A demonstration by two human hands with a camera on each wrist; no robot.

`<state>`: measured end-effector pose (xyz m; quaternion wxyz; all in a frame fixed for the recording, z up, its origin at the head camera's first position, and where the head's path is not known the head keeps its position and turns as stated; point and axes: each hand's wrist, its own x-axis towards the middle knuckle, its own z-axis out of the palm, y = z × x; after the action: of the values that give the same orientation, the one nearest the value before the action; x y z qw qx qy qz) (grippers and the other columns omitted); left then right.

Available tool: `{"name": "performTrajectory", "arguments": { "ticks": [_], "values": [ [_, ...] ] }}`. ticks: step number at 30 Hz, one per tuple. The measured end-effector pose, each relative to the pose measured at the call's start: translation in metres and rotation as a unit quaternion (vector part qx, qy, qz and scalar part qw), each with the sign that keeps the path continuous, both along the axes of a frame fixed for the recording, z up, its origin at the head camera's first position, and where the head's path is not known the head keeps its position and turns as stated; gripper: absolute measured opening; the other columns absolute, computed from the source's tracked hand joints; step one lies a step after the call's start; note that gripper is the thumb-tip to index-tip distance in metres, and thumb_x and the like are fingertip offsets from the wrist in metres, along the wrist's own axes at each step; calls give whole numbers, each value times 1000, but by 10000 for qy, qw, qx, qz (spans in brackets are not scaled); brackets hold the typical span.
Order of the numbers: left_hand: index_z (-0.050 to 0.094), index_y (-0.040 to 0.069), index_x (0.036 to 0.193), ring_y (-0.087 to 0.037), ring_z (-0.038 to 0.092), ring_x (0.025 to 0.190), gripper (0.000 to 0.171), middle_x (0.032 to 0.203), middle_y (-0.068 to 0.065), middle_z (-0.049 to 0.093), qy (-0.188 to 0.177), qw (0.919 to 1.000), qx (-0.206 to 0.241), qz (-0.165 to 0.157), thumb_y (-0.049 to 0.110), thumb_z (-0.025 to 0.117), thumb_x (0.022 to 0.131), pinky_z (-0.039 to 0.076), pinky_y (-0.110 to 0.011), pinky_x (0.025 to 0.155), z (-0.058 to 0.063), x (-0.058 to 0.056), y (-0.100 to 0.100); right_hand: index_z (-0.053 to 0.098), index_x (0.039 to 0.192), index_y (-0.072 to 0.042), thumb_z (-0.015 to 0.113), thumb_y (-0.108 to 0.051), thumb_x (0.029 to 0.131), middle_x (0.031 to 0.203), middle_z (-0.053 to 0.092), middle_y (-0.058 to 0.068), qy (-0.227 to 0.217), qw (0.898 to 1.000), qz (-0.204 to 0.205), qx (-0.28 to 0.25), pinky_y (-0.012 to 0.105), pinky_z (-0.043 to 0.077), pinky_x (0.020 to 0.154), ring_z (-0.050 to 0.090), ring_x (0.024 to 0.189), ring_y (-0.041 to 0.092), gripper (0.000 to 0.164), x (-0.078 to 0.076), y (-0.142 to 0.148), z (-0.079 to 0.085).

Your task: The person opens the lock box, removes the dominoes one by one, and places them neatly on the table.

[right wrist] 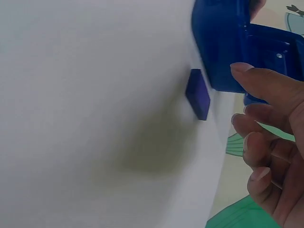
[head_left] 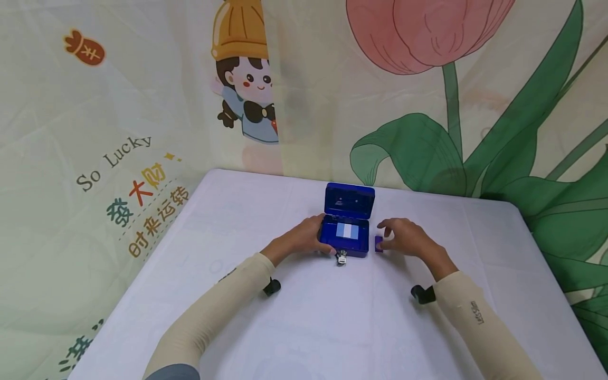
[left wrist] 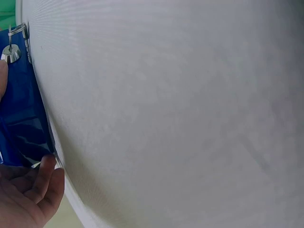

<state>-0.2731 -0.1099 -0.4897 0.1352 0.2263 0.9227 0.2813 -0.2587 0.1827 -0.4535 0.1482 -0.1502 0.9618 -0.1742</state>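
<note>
A blue cash box (head_left: 344, 237) stands on the white table with its lid (head_left: 349, 201) raised. Light blue and white striped pieces (head_left: 348, 231) lie inside it. My left hand (head_left: 307, 235) grips the box's left side, thumb along the front near the lock (left wrist: 11, 53) and fingers bent against the side. From the lock hangs a key ring with keys (head_left: 341, 258). Right of the box lies a small purple block (right wrist: 198, 95) on the table. Over it hovers my right hand (head_left: 404, 237), fingers loosely bent, with a gap between fingertips and block in the right wrist view.
A white cloth covers the table (head_left: 304, 327). Behind it hangs a printed curtain with a tulip (head_left: 429, 34) and a cartoon figure (head_left: 252, 89). A small black camera (head_left: 423, 294) sticks out from the right sleeve, another (head_left: 272, 287) from the left.
</note>
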Motion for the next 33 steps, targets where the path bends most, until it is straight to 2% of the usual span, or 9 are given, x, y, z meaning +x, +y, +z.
{"name": "performTrajectory", "arguments": {
  "ticks": [11,24,33],
  "values": [
    [22,11,160,-29,42,143,115,156,-13,43,32,10000,68,-44,54,86,74,34,-48,119,-1,0,-1,63,132,-6,82,-28,85,109,71,9,243,9997,72,-55,44,57,86,63,101,27,55,1,-10,17],
    [23,11,159,-29,43,142,114,155,-13,44,3,9999,116,-66,53,86,74,33,-49,118,1,1,-1,62,134,-4,80,-31,87,112,70,10,286,9992,275,-26,46,56,89,65,102,26,57,-1,-29,22],
    [25,13,159,-28,46,139,109,152,-11,48,-20,9994,287,-174,49,86,75,35,-49,118,1,1,-2,63,133,-4,80,-34,87,112,71,10,302,9987,406,-48,46,57,92,65,100,24,58,-3,-46,20]
  ]
}}
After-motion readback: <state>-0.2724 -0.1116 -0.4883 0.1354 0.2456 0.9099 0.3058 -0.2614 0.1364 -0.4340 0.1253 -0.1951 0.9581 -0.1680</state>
